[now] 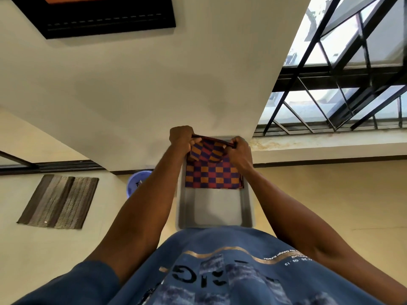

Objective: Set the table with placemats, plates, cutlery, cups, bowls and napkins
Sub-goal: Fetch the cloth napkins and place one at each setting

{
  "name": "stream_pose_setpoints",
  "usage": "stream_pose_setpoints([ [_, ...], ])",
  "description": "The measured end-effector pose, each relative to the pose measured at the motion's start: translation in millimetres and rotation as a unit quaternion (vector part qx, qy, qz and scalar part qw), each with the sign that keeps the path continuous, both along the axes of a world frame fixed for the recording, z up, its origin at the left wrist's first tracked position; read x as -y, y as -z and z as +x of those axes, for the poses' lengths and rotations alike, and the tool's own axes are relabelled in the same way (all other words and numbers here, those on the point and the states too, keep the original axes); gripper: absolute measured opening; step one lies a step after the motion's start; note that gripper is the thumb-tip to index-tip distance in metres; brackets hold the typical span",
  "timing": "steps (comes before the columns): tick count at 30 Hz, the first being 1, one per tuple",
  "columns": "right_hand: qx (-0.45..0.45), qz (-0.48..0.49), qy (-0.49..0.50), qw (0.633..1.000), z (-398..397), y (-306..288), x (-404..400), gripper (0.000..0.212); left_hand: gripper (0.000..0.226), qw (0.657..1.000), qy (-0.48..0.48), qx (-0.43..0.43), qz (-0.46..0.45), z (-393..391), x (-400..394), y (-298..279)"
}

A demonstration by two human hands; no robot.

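A grey plastic bin (pixel 245 208) stands in front of me on the floor, against the wall. In its far half lies a stack of checked placemats (pixel 212 176) in orange, purple and red. My left hand (pixel 181 138) grips the far left corner of the top placemat. My right hand (pixel 240 150) pinches its far right corner. The far edge of that top placemat is lifted and stretched between my hands, while its near part still lies on the stack. The near half of the bin shows a bare grey bottom.
A blue plastic basin (pixel 137 181) sits on the floor left of the bin, partly behind my left forearm. A brown striped mat (pixel 59 201) lies further left. A barred window (pixel 343 69) is at the right, a dark framed picture (pixel 101 16) at top left.
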State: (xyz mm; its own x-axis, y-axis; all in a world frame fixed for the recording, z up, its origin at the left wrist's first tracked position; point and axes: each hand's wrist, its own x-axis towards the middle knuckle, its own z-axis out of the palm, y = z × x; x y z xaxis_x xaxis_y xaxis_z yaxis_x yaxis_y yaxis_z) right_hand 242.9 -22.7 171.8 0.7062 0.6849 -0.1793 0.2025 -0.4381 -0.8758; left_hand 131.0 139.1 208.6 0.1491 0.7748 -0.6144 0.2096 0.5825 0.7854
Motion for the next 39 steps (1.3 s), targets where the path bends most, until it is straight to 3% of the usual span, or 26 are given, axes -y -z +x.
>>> stream_pose_setpoints([
  [6,-0.022,0.059,0.049,0.997,16,-19,-25,0.019,0.005,0.992,0.101,0.081,0.012,-13,-5,-21],
  [8,-0.028,0.061,0.057,0.996,20,-26,-30,0.021,0.007,0.984,0.168,0.045,0.037,-13,-6,-23],
  [11,0.003,0.065,0.063,0.996,27,-36,-32,0.022,0.014,0.978,0.186,-0.030,0.092,-8,-9,-24],
  [16,0.028,0.113,0.053,0.992,35,-46,-36,0.024,0.022,0.972,0.205,0.035,0.111,2,-4,-24],
  [20,-0.111,0.156,0.021,0.981,34,-57,-37,0.016,0.023,0.971,0.150,0.034,0.182,10,-2,-24],
  [23,-0.203,0.107,-0.089,0.969,38,-58,-27,0.012,0.022,0.975,0.108,0.050,0.188,12,-8,-29],
  [25,-0.222,0.064,-0.149,0.961,39,-55,-21,0.015,0.023,0.978,0.081,0.050,0.184,10,-14,-31],
  [28,-0.250,0.062,-0.129,0.958,34,-53,-21,0.023,0.033,0.980,0.086,0.069,0.166,3,-20,-36],
  [33,-0.315,0.102,-0.033,0.943,32,-50,-25,0.031,0.059,0.951,0.238,0.170,0.097,-15,-18,-29],
  [36,-0.345,0.120,-0.005,0.931,32,-45,-21,0.036,0.039,0.938,0.298,0.178,0.025,-22,-6,-15],
  [39,-0.361,0.124,0.011,0.924,36,-40,-14,0.036,0.027,0.941,0.280,0.188,-0.020,-27,2,-2],
])
